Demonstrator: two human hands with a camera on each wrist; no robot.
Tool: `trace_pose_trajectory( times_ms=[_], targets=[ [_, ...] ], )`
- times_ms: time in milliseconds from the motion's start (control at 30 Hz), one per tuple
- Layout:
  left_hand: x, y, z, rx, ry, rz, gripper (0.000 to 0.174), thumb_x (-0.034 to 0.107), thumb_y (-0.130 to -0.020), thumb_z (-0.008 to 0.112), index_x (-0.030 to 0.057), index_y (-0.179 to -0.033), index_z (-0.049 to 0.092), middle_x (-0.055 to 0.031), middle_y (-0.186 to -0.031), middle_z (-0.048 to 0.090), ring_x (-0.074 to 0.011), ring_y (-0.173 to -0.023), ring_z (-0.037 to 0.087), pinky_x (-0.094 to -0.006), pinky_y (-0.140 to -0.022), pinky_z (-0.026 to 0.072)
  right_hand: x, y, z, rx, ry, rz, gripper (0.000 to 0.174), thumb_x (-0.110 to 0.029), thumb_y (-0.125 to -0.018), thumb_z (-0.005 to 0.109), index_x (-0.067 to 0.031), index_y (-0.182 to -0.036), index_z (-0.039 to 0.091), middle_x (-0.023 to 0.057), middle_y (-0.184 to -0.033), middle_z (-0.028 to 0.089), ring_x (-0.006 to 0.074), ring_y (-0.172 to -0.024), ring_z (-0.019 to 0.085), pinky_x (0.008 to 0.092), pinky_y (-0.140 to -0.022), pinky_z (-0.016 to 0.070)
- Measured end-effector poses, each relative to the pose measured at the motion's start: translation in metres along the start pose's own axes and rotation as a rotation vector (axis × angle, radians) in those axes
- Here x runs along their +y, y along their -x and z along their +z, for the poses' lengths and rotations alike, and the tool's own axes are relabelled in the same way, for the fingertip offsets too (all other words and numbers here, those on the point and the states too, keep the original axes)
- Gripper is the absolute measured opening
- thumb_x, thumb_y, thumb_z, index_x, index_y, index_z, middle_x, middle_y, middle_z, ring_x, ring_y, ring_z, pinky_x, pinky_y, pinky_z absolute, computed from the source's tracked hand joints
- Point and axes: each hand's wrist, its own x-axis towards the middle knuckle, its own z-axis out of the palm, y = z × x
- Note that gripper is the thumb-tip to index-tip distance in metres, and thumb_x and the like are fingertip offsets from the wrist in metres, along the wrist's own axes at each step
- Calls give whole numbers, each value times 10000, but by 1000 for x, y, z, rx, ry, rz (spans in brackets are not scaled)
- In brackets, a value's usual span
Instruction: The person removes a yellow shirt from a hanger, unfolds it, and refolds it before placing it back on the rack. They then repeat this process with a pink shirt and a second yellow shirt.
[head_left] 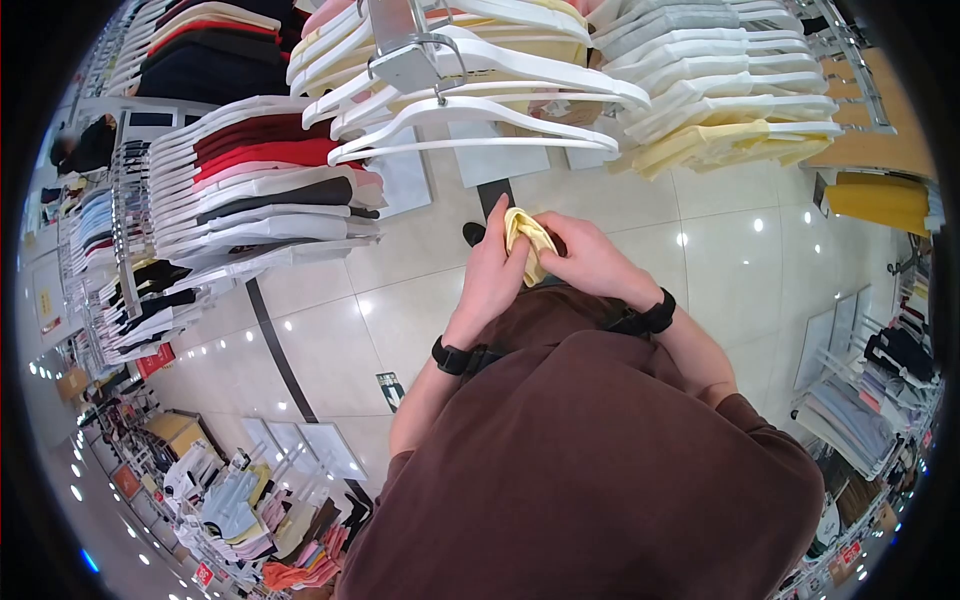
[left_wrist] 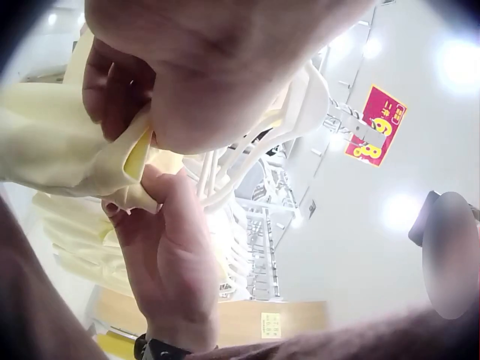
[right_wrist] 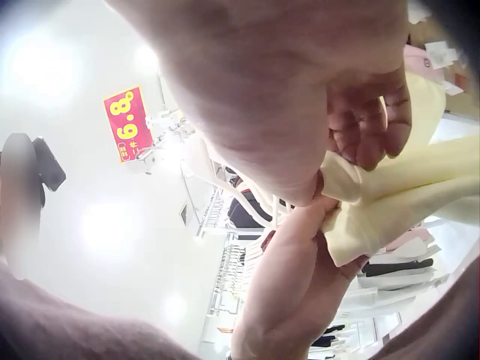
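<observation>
A pale yellow garment (head_left: 530, 238) is bunched up between both hands in front of the waist. My left hand (head_left: 490, 268) pinches one side of its edge, thumb toward the body. On the other side my right hand (head_left: 588, 258) grips the cloth between thumb and fingers. In the left wrist view the garment (left_wrist: 67, 142) hangs in folds from the fingers, a brighter yellow inside showing at the gathered edge. Seen from the right wrist, the cloth (right_wrist: 390, 202) is folded in soft layers, and the two thumbs meet close together at its edge.
Bare white hangers (head_left: 480, 115) hang from a metal rack end just beyond the hands. Yellow and white tops (head_left: 725, 140) hang to their right, red, black and white clothes (head_left: 270, 170) to the left. A red price sign (left_wrist: 377, 125) is overhead. More racks line both sides.
</observation>
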Motion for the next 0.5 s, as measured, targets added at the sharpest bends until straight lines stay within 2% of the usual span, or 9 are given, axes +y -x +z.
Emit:
trace_pose_trajectory(
  times_ms=[67, 133, 167, 233, 267, 333, 367, 500],
  targets=[
    [1, 2, -2, -6, 15, -9, 732, 225, -1061, 533, 12, -1697, 240, -275, -1137, 732, -417, -1036, 741, -470, -906, 564, 6, 0, 2, -6, 124, -53, 348, -169, -937, 648, -1, -1241, 642, 216, -1003, 695, 398, -922, 683, 482, -838, 545],
    [4, 4, -4, -33, 42, -14, 750, 173, -1064, 548, 9, -1713, 209, -227, -1270, 699, -328, -1099, 718, -418, -919, 564, 3, -2, 3, -29, 142, -30, 354, -180, -942, 666, -6, -1251, 646, 203, -1011, 681, 393, -951, 677, 478, -855, 542],
    [-3, 3, -2, -33, 42, -14, 750, 173, -1064, 548, 9, -1713, 209, -227, -1270, 699, -328, -1099, 718, -418, -919, 564, 1, -2, 3, -52, 160, -6, 362, -191, -948, 685, -12, -1260, 650, 191, -1019, 668, 387, -979, 672, 475, -872, 540],
    [-11, 2, 1, -52, 370, 17, 814, 93, -1060, 561, 25, -1739, 117, -165, -1421, 612, -240, -1169, 666, -365, -934, 570, -14, 2, -3, -75, 164, -76, 394, -210, -949, 707, -19, -1288, 645, 176, -1045, 658, 383, -1008, 665, 473, -887, 537],
    [-16, 4, -1, -51, 370, 17, 814, 93, -1060, 561, 25, -1739, 117, -165, -1421, 612, -240, -1169, 666, -365, -934, 570, -18, 3, -5, -97, 168, -146, 427, -228, -951, 730, -27, -1317, 641, 162, -1072, 648, 380, -1037, 659, 471, -902, 534],
    [4, 11, -15, -115, 632, -218, 864, 46, -1060, 562, 110, -1765, 67, -132, -1568, 501, -228, -1272, 625, -362, -1042, 539, -17, 8, 0, -59, 175, -194, 454, -242, -956, 741, -35, -1344, 629, 154, -1102, 641, 380, -1060, 654, 467, -916, 531],
    [8, 12, -18, -110, 649, -193, 924, 38, -1047, 581, 120, -1764, 3, -132, -1523, 529, -195, -1227, 634, -348, -997, 555, -17, 9, 1, -40, 178, -219, 468, -248, -958, 747, -39, -1358, 624, 149, -1117, 637, 380, -1071, 651, 465, -923, 530],
    [18, 16, -23, -109, 751, -148, 939, 35, -1036, 595, 122, -1764, 6, -137, -1492, 546, -173, -1190, 640, -330, -988, 551, -19, 8, 1, 25, 230, -200, 541, -193, -930, 749, -54, -1427, 587, 157, -1138, 627, 377, -1075, 653, 453, -934, 533]
  ],
)
